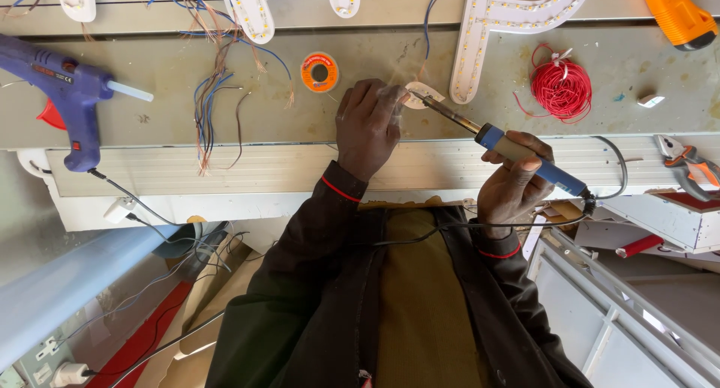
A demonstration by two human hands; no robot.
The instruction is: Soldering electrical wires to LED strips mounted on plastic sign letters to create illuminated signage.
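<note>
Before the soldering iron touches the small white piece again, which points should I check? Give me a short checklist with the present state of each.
1. Right hand grips the soldering iron on its blue handle, away from the metal shaft: ok.
2. Iron tip meets the small white curved piece: ok, tip lies at its edge.
3. Left hand steadies the piece: ok, but the fingers sit very near the hot tip; not ok for safety.
4. Solder spool is within reach: ok, beside the left hand.
5. Iron's cord is free of snags: cannot tell, it loops behind the right hand.
6. Loose wires stay clear of the tip: ok.
</note>
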